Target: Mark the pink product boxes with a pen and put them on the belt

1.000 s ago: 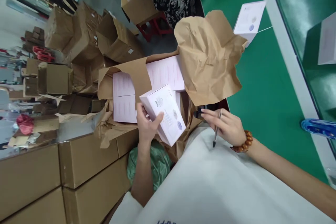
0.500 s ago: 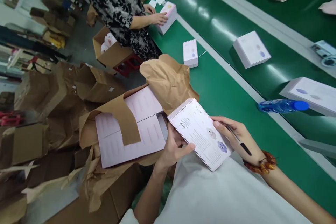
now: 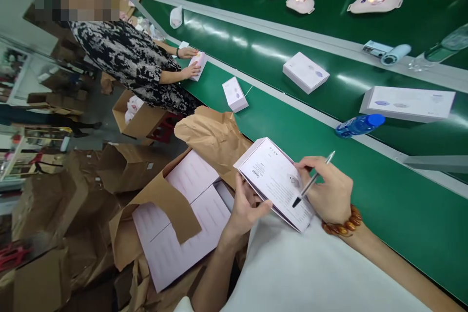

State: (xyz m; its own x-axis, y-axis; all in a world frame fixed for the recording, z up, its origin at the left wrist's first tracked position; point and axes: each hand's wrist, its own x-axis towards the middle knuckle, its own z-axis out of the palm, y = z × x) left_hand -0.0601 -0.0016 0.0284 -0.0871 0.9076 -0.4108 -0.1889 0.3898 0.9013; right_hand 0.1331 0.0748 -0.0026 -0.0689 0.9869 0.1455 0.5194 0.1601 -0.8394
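White box (image 3: 272, 180): held above the lap at the near edge of the green belt (image 3: 383, 195), printed face up toward the camera. Its long axis runs far-left to near-right, with the near-right end dipping low.

Left hand (image 3: 245, 204) grips the box's left long edge. The thumb lies across the printed face and the fingers are curled under, mostly hidden.

Right hand (image 3: 327, 190) is closed around a pen (image 3: 313, 180) and sits at the box's right edge, with the index fingertip resting on the face. The pen slants with its cap end up-right and its tip down-left, touching the print near the box's middle. There is a bead bracelet (image 3: 341, 225) on that wrist.

Just left of the box is an open carton (image 3: 157, 190) with flat white packs under brown paper (image 3: 215, 136). A blue bottle (image 3: 358, 125) lies on the belt rail beyond. Further up the belt stands a small box (image 3: 235, 94), and a co-worker's hands (image 3: 190, 69) rest on another box.
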